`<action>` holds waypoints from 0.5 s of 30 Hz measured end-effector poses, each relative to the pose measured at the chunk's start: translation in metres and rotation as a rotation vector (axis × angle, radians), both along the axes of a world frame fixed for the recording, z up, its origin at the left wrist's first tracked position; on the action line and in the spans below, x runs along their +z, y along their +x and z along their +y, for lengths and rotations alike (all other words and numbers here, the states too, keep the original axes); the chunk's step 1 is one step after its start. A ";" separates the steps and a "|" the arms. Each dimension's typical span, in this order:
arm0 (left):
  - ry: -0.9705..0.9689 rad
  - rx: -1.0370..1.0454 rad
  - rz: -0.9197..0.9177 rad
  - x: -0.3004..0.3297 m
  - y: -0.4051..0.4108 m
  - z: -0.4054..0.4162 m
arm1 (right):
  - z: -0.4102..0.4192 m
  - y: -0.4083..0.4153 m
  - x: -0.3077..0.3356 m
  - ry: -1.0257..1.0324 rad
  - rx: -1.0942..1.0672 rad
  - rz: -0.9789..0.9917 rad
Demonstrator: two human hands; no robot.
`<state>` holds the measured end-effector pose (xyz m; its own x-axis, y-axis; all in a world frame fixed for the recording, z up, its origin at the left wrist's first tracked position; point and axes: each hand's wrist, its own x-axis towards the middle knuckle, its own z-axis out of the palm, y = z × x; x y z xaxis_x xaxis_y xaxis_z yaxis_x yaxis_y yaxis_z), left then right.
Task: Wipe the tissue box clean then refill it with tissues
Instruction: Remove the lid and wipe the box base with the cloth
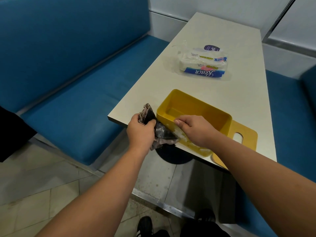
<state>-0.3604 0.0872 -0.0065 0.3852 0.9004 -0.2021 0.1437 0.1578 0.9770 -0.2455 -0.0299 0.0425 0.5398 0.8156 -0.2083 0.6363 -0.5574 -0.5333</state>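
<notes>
A yellow open-topped tissue box (193,106) stands at the near edge of the white table (213,40), empty inside. Its flat yellow lid (244,134) with a slot lies under and beside it on the right. My left hand (141,129) grips a dark, dirty rag (160,132) against the box's near left corner. My right hand (196,129) holds the box's near wall, thumb over the rim. A plastic pack of paper tissues (201,65) lies farther back on the table.
Blue padded benches (68,65) flank the table on the left and right (294,117). The table's dark pedestal base (172,156) stands on a tiled floor below. My black shoes (145,224) show at the bottom.
</notes>
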 end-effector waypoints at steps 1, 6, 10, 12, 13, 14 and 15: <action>-0.011 0.009 -0.002 -0.001 0.000 -0.001 | 0.000 0.000 0.000 -0.001 -0.002 0.006; 0.015 0.018 -0.110 0.006 0.004 -0.015 | 0.001 0.002 -0.002 0.017 -0.002 0.062; 0.100 0.026 -0.057 0.009 0.008 -0.036 | 0.002 0.002 -0.002 0.044 -0.013 0.096; 0.094 0.016 -0.060 0.010 0.009 -0.041 | 0.002 0.002 -0.001 0.043 -0.020 0.101; 0.080 0.018 -0.067 0.011 0.009 -0.040 | 0.002 0.002 -0.001 0.043 -0.021 0.103; 0.063 0.030 -0.077 0.011 0.009 -0.037 | 0.002 0.002 -0.001 0.045 -0.020 0.106; 0.052 0.048 -0.081 0.010 0.009 -0.035 | 0.001 0.002 -0.001 0.051 -0.020 0.111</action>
